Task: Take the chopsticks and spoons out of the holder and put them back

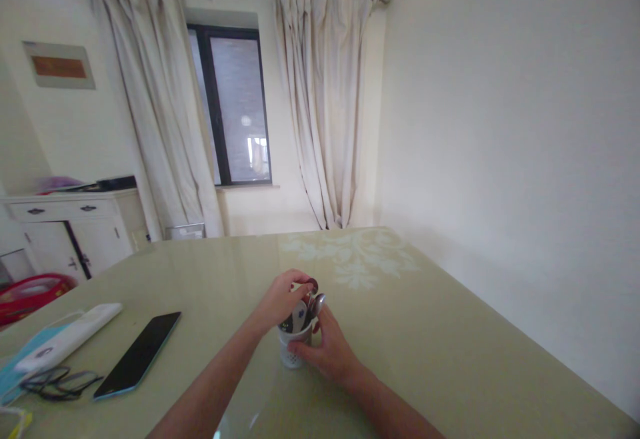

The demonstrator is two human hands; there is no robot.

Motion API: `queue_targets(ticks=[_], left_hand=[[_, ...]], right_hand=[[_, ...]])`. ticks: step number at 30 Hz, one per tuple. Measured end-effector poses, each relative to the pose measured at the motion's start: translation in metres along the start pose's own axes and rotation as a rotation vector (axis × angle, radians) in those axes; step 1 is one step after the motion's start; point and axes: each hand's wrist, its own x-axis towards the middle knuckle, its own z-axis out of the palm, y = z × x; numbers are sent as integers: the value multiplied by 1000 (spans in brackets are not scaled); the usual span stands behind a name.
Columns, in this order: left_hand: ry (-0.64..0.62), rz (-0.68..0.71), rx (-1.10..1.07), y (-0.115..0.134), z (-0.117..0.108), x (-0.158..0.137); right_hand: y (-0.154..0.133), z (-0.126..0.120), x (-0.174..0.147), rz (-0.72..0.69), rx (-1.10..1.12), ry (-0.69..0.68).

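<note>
A small white cup (pixel 293 352) with holes near its base stands on the pale green table (pixel 450 345), holding several spoons (pixel 316 303) and other utensils. My left hand (pixel 280 299) reaches over the cup from the left, its fingertips pinched on the top of a dark red-ended utensil (pixel 311 285) that sticks out of the cup. My right hand (pixel 330 352) wraps around the cup's right side, holding it on the table.
A dark phone (pixel 137 355) lies to the left, with black glasses (pixel 57 382) and a white remote-like device (pixel 67 344) beyond it. A white cabinet (pixel 75 225) and a red basket (pixel 30 292) stand at the back left. The right wall runs close along the table.
</note>
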Motion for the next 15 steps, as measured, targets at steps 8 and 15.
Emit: queue_targets(ticks=[8,15], left_hand=[[413,23,-557,24,-67,4],[555,-385,-280,-50,-105,3]], right_hand=[[-1,-1,-3,3,-27,-2],[0,1,-1,-1,-23,-8]])
